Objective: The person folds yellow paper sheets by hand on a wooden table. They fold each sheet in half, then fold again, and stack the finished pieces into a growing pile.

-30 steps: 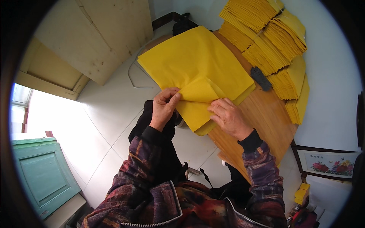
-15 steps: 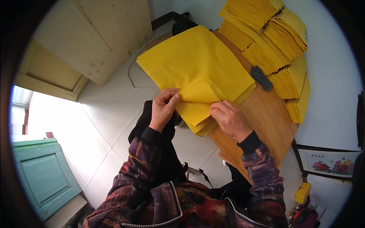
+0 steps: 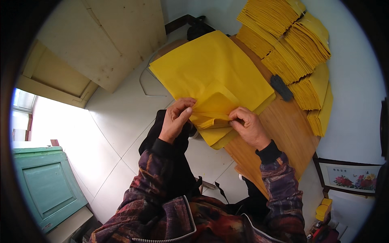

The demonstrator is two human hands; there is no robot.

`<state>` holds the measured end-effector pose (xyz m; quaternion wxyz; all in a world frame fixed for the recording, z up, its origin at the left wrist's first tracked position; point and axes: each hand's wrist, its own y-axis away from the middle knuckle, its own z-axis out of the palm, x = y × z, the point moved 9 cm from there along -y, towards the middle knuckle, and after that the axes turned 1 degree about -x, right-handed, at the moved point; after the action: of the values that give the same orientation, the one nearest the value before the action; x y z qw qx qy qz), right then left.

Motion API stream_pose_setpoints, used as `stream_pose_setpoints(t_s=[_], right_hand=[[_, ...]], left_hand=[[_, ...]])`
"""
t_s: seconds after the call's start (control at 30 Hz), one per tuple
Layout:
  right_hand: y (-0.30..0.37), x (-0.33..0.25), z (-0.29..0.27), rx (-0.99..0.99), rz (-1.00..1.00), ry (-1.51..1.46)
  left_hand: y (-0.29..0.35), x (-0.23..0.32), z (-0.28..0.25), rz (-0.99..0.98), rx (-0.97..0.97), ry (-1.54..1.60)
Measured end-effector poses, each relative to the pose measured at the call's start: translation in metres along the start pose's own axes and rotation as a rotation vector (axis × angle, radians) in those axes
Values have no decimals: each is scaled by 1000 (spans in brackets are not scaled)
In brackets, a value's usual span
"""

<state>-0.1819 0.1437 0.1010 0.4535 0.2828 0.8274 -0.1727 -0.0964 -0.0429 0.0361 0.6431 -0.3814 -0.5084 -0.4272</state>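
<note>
A stack of large yellow paper sheets [image 3: 214, 65] lies on a wooden table [image 3: 283, 129], its near corner hanging over the table's edge. My left hand [image 3: 175, 121] pinches the paper at the left side of that corner. Across from it, my right hand [image 3: 252, 128] pinches the right side between thumb and fingers. Between the hands, the top sheet is bent up into a raised pocket, with a gathered, folded edge [image 3: 212, 121] facing me. Other yellow layers show below this fold.
Bundles of folded yellow paper [image 3: 302, 48] are piled along the table's far right side. A dark grey cloth-like object [image 3: 281, 87] sits between them and the sheets. Wooden panels [image 3: 117, 36] lean at the upper left; a green cabinet door [image 3: 48, 184] stands lower left. A framed flower picture [image 3: 352, 176] is at right.
The lifted corner, a smooth flap before, is now tucked inward into a gathered fold. Both hands keep hold of the paper in nearly the same place.
</note>
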Motion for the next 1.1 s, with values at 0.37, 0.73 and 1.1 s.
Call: stream_pose_setpoints(t_s=[0.37,0.73,1.1], right_hand=[[4,-3,-3,57,-24,84],[19,-26,7,125,-363,413],[5,3,4,27,14,-56]], left_hand=[[-6,-11,0,52,32,-32],[-3,-13,-1,36,95,-11],[-2,-2,3,17,-16,39]])
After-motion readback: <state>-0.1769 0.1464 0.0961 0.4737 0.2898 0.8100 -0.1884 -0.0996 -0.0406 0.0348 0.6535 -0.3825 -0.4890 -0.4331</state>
